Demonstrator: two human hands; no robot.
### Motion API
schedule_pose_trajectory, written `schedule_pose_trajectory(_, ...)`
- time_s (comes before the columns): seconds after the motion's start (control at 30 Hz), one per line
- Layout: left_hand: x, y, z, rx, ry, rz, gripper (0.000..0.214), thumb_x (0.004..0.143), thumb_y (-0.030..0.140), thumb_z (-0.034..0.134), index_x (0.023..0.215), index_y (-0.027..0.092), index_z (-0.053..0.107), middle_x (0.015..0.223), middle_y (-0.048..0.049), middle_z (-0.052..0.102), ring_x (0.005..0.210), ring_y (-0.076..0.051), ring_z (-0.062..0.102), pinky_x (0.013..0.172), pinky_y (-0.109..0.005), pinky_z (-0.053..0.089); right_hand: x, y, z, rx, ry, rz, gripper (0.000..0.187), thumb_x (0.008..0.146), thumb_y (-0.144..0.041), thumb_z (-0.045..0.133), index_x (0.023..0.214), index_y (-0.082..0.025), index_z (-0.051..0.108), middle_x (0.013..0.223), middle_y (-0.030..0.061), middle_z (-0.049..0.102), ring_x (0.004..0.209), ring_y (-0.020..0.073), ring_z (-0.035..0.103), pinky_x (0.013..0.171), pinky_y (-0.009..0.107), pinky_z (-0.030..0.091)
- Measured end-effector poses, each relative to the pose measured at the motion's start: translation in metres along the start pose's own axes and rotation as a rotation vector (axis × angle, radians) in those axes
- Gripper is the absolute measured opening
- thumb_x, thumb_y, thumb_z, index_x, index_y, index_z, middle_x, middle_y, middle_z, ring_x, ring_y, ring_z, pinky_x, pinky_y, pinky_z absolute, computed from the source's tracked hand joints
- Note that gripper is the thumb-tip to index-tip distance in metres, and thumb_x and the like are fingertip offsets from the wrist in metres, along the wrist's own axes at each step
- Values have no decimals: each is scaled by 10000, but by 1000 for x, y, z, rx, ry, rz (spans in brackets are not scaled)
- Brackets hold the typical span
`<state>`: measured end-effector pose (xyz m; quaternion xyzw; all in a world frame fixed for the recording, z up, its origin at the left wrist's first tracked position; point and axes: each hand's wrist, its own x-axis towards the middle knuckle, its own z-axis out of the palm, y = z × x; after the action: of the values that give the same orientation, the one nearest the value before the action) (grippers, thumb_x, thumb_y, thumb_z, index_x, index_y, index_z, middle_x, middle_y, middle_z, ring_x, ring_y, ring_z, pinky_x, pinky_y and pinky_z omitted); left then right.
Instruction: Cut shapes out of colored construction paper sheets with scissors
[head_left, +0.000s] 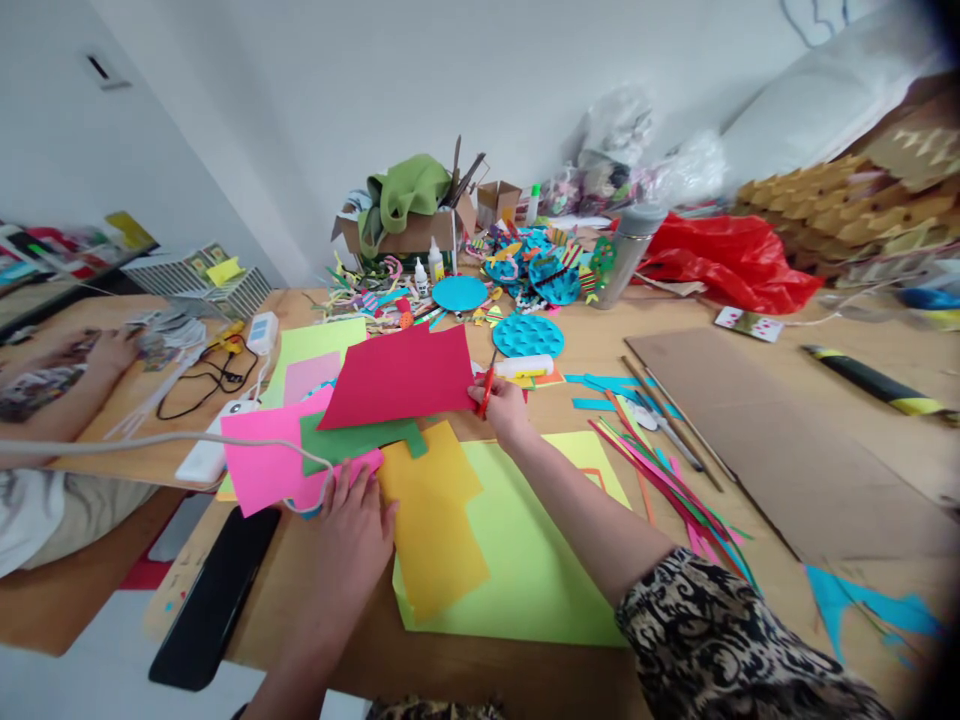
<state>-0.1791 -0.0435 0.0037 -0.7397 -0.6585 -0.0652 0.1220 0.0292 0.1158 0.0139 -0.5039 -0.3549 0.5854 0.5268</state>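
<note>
My right hand (501, 408) grips a pair of red-handled scissors (487, 390) and pinches the right edge of a sheet of red paper (405, 372). That sheet is raised and tilted over the other papers. Flat on the pink paper (259, 455) lies my left hand (356, 520), fingers stretched out, near a white cable (247, 437). Green paper (360, 440) shows partly from beneath the red sheet. Beside my left hand, a yellow-orange paper (435, 530) rests on a large lime-green sheet (547, 560).
Coloured paper strips (675, 480), a cutter (675, 430) and cardboard (795, 440) lie to the right. Behind stand a glue stick (525, 367), blue dimpled disc (528, 337) and bottle (628, 258). A black phone (216, 598) overhangs the front edge. Another person's hand (112, 352) is at left.
</note>
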Motion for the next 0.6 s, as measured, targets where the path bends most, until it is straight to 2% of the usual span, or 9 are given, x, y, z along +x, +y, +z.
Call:
schedule_pose_trajectory(0.1, 0, -1, 1, 53, 1, 13, 451, 872, 331, 426, 1095, 16, 659, 1216, -197, 620, 1265, -365, 431, 1074, -507, 278, 1, 2, 4, 3, -13, 12, 144, 549, -267, 631, 613, -170, 545, 454, -49, 523, 401, 93, 459, 414, 221, 380)
schedule_pose_trajectory(0.27, -1, 0, 0, 89, -6, -4, 415, 856, 330, 446, 1071, 58, 674, 1252, -189, 599, 1250, -350, 454, 1063, -490, 300, 3, 8, 7, 7, -32, 29, 116, 578, -245, 628, 609, -179, 538, 465, -39, 545, 419, 102, 488, 434, 225, 418)
schedule_pose_trajectory(0.47, 2, 0, -5, 41, -12, -70, 421, 847, 288, 426, 1057, 15, 668, 1214, -238, 607, 1246, -371, 457, 1069, -508, 284, 4, 13, 5, -36, -59, 56, 103, 630, -249, 622, 624, -168, 558, 468, -28, 558, 417, 103, 500, 426, 213, 404)
schedule_pose_trajectory(0.6, 2, 3, -6, -9, 57, -96, 476, 854, 294, 415, 1143, -32, 604, 1212, -268, 596, 1227, -370, 478, 1057, -513, 305, 3, 15, 4, -93, -63, 78, 113, 670, -262, 634, 665, -162, 581, 479, -27, 565, 413, 102, 498, 409, 207, 391)
